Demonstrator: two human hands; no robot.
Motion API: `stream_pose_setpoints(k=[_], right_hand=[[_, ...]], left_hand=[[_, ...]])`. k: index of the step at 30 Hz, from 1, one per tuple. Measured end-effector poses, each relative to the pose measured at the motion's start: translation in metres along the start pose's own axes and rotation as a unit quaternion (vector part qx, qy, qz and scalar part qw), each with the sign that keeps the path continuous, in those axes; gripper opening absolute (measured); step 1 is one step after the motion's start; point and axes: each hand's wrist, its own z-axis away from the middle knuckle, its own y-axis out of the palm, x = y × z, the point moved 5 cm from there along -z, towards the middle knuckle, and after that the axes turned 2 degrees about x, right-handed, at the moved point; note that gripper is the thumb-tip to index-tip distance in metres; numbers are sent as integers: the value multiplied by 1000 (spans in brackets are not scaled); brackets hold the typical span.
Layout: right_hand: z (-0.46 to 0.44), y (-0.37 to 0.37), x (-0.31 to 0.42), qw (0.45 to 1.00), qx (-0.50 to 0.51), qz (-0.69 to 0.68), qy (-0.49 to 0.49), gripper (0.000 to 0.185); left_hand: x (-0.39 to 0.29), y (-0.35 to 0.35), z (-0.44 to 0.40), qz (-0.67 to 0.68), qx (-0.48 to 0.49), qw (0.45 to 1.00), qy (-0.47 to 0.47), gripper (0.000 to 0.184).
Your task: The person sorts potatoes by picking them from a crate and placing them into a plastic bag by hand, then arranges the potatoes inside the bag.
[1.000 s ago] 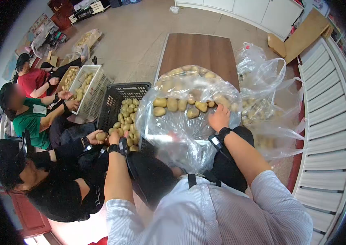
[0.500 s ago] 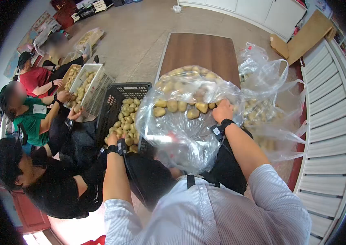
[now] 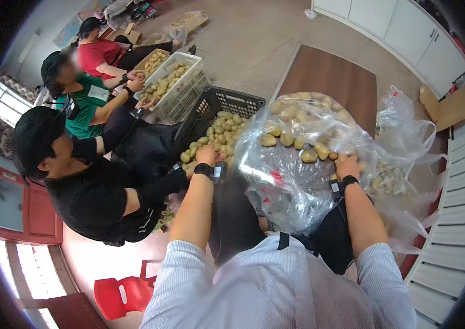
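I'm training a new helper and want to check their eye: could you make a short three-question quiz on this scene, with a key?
1. Which thing is the wearer's left hand at? A) the red chair; B) the black crate; C) the white cabinets.
2. True or false: the white crate holds potatoes.
3. What holds the potatoes by the wearer's right hand?

Key: 1. B. 2. True. 3. A clear plastic bag.
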Motion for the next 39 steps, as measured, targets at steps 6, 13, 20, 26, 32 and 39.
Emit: stream_pose_setpoints(k=[6, 13, 20, 26, 32, 39], right_hand=[[-61, 63, -31, 997, 31, 47, -48, 56], [-32, 29, 0, 970, 68, -7, -234, 57], [-12, 27, -13, 960, 57, -272, -41, 62], [30, 29, -4, 862, 146, -485, -5, 37], [69, 26, 11, 816, 179, -550, -7, 33], [128, 24, 43, 671, 420, -610, -30, 23]], left_hand=[[10, 3, -2, 13, 46, 999, 16, 24], [0, 14, 22, -29, 17, 999, 26, 26], [-35, 73, 94, -72, -4, 996, 52, 29], [-34, 106, 116, -114, 33, 991, 66, 33], [5, 140, 148, -91, 111, 989, 27, 29], [62, 168, 180, -186, 252, 941, -128, 46]])
